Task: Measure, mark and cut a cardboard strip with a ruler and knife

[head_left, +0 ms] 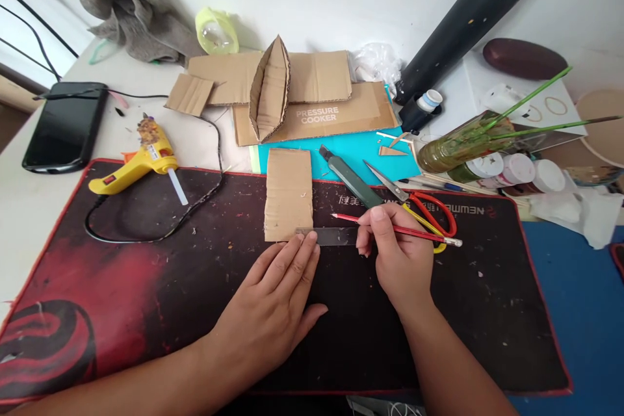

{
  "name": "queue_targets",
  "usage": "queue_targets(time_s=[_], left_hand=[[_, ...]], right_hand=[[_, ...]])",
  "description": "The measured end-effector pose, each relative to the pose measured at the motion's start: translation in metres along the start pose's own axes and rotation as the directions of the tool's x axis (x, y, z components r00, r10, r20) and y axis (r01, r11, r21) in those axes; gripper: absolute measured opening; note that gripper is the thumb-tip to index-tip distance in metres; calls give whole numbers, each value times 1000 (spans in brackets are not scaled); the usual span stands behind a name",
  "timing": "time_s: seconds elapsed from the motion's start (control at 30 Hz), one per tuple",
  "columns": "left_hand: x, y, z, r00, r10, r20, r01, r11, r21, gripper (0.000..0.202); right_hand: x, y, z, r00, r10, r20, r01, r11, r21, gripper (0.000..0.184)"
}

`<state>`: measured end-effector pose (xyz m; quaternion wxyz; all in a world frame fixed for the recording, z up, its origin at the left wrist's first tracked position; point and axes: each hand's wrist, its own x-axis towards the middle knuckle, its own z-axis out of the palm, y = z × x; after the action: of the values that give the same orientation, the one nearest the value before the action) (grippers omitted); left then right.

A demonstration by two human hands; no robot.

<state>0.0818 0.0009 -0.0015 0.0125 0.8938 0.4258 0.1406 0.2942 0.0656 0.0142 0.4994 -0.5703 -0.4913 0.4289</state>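
My left hand point(273, 299) lies flat and open on the black and red desk mat point(146, 286), its fingertips touching the left end of a metal ruler point(336, 236). The ruler lies across the bottom edge of a small cardboard rectangle point(288, 194). My right hand point(394, 250) is closed on a red pencil point(419, 233), whose tip points left just above the ruler. The right hand also rests on the ruler's right end.
A yellow glue gun point(136, 166) with its cord lies at the mat's left. A green utility knife point(351, 180) and red scissors point(424, 211) sit behind my right hand. A cardboard boat hull point(269, 90), flat cardboard sheets, a phone point(65, 127), paint jars and a black flask point(463, 19) crowd the back.
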Motion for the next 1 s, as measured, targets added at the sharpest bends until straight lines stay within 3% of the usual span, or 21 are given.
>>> queue_targets(time_s=[0.43,0.7,1.0], left_hand=[[5,-1,1,998,-63,19,64,994,-89,62],[-4,-16,-3,998,-44,36,49,988,-147,58],[-4,-14,-2,998,-59,18,61,990,-128,60]], right_hand=[[8,7,-3,997,73,-35,-69,993,91,41],[2,4,0,999,40,31,-41,998,43,37],[2,5,2,998,8,67,-10,999,31,34]])
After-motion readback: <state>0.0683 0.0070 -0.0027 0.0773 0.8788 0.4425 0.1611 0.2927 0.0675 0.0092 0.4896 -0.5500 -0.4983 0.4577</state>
